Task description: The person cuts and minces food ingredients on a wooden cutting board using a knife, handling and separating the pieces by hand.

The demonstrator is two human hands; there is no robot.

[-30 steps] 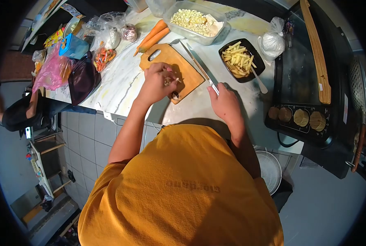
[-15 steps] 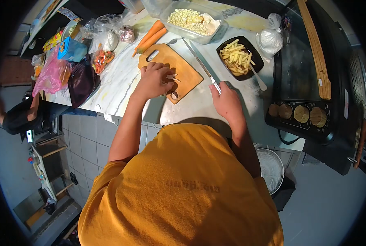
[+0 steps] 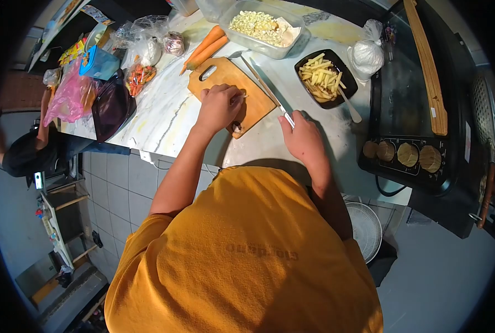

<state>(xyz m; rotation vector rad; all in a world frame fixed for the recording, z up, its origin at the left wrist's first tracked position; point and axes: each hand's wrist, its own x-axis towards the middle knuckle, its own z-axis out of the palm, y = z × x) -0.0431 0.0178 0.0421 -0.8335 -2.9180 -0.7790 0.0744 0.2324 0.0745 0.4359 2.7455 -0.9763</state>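
My left hand (image 3: 219,108) rests on the wooden cutting board (image 3: 255,108), its fingers curled down over the surface. A small pale bit shows at its fingertips; whatever else lies beneath them is hidden. A little dark-and-pale piece (image 3: 237,128), its kind unclear, sits by the board's near corner. In my right hand (image 3: 303,137) is the white handle of a knife (image 3: 270,92). The long blade points away from me, along the board's right edge and above the counter.
Two carrots (image 3: 206,50) lie behind the board, near a plastic tub (image 3: 283,53) of chopped pale pieces. To the right are a black bowl (image 3: 354,83) of cut strips with a spoon and a toaster oven (image 3: 391,111). Plastic bags (image 3: 70,102) crowd the left; a person (image 3: 31,152) stands beyond.
My left hand has shifted right over the board, covering the pale slivers that showed beside its fingers. The knife in my right hand has turned and moved slightly left, closer to the board.
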